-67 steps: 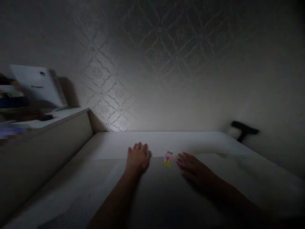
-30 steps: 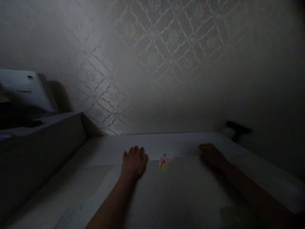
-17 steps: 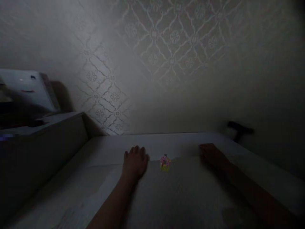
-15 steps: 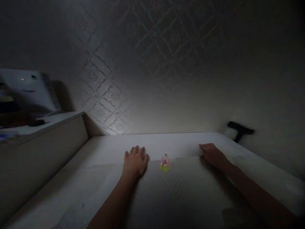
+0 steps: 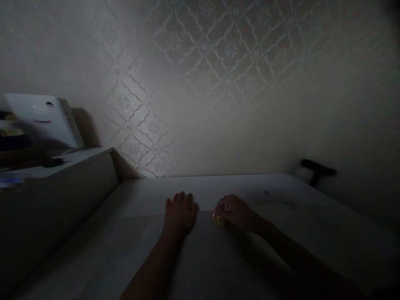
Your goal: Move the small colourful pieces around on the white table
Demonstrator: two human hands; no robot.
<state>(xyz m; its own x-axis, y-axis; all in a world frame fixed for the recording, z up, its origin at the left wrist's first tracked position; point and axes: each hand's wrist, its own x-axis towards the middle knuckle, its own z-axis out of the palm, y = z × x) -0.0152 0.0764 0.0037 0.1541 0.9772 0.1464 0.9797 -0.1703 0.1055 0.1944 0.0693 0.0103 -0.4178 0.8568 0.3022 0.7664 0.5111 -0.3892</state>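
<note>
My left hand (image 5: 180,212) lies palm down on the table's pale covering, fingers a little spread and holding nothing. To its right is a small cluster of pink and yellow-green bits (image 5: 218,219), perhaps beads; the dim light hides its exact kind. My right hand (image 5: 237,211) reaches in from the right, its thumb and fingers closed over the cluster's upper part. The yellowish lower part still shows below the fingertips. A tiny dark object (image 5: 266,193) lies on the white strip behind my right hand.
A raised white ledge (image 5: 78,160) on the left carries a white box (image 5: 46,121) and darker items. The patterned wall (image 5: 200,125) rises directly behind the table (image 5: 150,189). A black T-shaped object (image 5: 318,168) is by the right edge.
My right hand has moved left from the table's far right part onto the colourful cluster. The tiny dark object now shows near where that hand was. My left hand stays in place.
</note>
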